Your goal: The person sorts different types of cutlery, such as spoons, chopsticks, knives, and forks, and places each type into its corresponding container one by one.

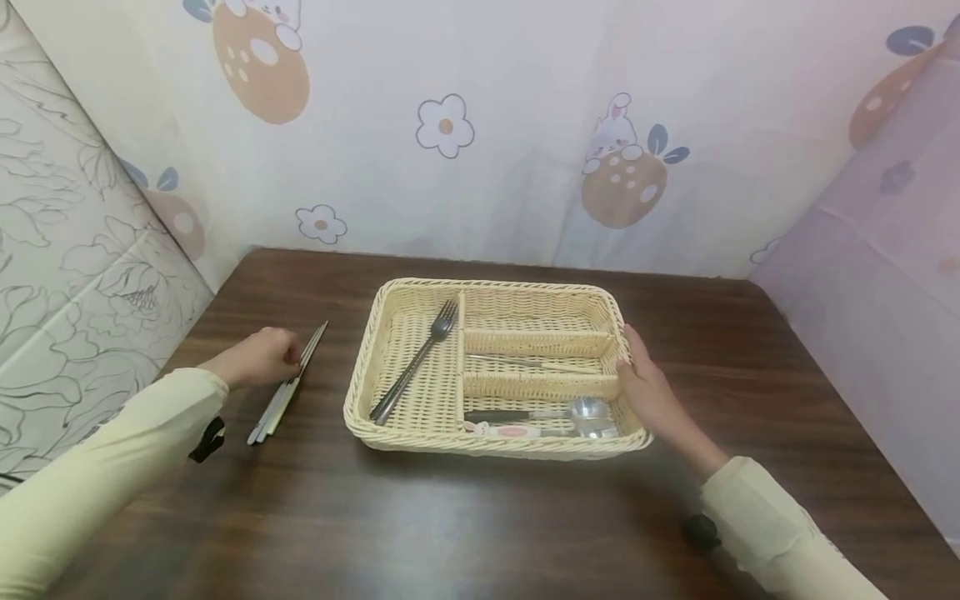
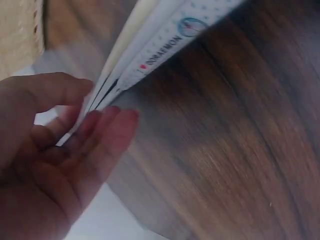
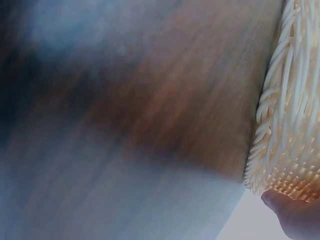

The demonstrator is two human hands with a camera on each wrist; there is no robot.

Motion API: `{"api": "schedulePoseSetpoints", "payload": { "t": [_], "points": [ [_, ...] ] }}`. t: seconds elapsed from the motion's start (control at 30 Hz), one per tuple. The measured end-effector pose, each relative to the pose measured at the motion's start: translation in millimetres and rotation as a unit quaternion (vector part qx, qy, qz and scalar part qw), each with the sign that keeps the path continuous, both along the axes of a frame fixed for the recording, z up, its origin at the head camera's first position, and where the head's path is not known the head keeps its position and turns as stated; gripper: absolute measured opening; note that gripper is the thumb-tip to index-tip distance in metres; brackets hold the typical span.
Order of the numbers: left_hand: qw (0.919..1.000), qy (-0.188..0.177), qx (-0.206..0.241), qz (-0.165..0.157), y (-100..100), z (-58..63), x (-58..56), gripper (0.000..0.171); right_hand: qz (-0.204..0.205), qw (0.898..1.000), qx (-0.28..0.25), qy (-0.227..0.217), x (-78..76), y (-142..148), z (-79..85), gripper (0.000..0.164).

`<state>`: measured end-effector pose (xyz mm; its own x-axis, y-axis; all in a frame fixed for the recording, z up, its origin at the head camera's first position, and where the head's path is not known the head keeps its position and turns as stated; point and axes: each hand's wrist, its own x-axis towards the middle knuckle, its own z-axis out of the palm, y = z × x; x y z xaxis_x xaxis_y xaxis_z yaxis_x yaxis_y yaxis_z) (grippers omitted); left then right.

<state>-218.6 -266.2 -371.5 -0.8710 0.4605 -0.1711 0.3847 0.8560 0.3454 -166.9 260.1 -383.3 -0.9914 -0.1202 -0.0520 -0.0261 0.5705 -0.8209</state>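
Note:
My left hand [image 1: 262, 358] pinches several thin chopsticks [image 1: 279, 408] lying together on the left of the table. In the left wrist view they pass between thumb and fingers; one patterned handle [image 2: 160, 52] reads DORAEMON. My right hand [image 1: 651, 393] grips the right end of a cream woven cutlery basket [image 1: 495, 286], thumb over the rim. A dark metal fork [image 1: 423, 354] lies slanted in the basket's left compartment. Thin sticks [image 1: 525, 362] lie in the middle right compartment. Two spoons [image 1: 590, 408] rest in the front right one, one with a rabbit-decorated handle.
The dark wooden table [image 1: 450, 525] carries the basket near its middle. A pale curtain [image 1: 517, 192] with printed flowers and rabbits hangs behind the far edge. A white sheet with line-drawn flowers [image 1: 97, 242] borders the left side.

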Motion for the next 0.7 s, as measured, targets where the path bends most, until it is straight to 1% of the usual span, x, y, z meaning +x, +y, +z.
{"api": "schedulePoseSetpoints", "payload": {
  "t": [0.07,0.17,0.3,0.47,0.6,0.7],
  "points": [
    [0.9994,-0.028,0.004,0.019,-2.6,0.3,0.1,0.008,-0.001,1.000,0.000,-0.002,-0.5,1.0,-0.8,0.059],
    [0.9961,-0.073,0.008,0.048,-2.2,0.8,0.7,0.007,-0.002,1.000,0.001,-0.004,-0.9,1.9,-1.6,0.058],
    [0.9911,-0.106,0.020,0.078,-0.2,-0.5,2.3,0.007,0.000,1.000,-0.002,-0.006,-0.7,1.4,-2.1,0.058],
    [0.9884,-0.105,0.035,0.104,-0.3,-1.8,4.1,0.009,0.001,1.000,-0.005,-0.006,-0.3,-0.1,-1.7,0.058],
    [0.9872,-0.100,0.037,0.118,0.2,-2.5,6.0,0.016,0.001,1.000,-0.006,-0.006,0.1,-0.6,-1.1,0.058],
    [0.9863,-0.095,0.031,0.131,0.2,-4.3,6.8,0.024,0.003,1.000,-0.005,-0.003,0.4,-1.2,-0.9,0.058]
  ]
}}
